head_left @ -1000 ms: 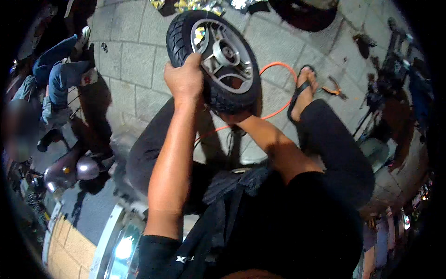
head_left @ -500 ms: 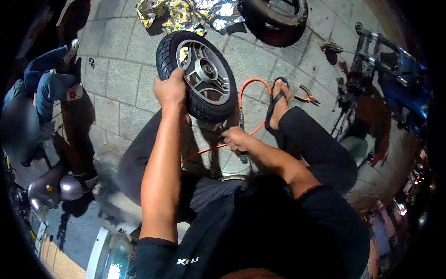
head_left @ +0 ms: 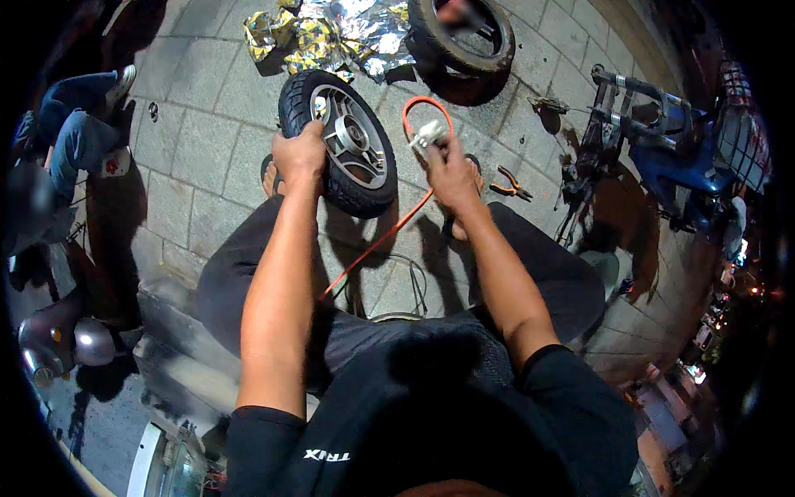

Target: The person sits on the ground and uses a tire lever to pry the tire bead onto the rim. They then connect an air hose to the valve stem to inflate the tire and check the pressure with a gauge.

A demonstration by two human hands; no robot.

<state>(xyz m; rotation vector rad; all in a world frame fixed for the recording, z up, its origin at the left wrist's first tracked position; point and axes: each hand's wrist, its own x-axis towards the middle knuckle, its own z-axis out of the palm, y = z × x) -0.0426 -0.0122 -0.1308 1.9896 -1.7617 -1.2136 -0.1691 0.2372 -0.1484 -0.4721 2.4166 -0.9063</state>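
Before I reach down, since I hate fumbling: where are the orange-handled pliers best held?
Probably by the orange handles, coming from the left of the view: the pliers lie with both handles spread apart leftward, jaws pointing to the lower right.

An outdoor repair spot was indicated by paving slabs [head_left: 217,153], pliers [head_left: 512,187], a loose tyre [head_left: 447,52] and a detached wheel [head_left: 354,137].

Taking the wheel [head_left: 352,132] as the clock's centre, the left hand [head_left: 300,157] grips it at nine; a wrapper [head_left: 352,37] lies on the paving [head_left: 219,161] at twelve, a tyre [head_left: 443,50] between one and two. Past three come the right hand [head_left: 455,176] holding a tool [head_left: 427,135], then pliers [head_left: 515,190], farther a motorbike [head_left: 667,157]. The hose [head_left: 397,225] loops beyond the tool and trails toward six. A person [head_left: 81,145] is well apart at nine.
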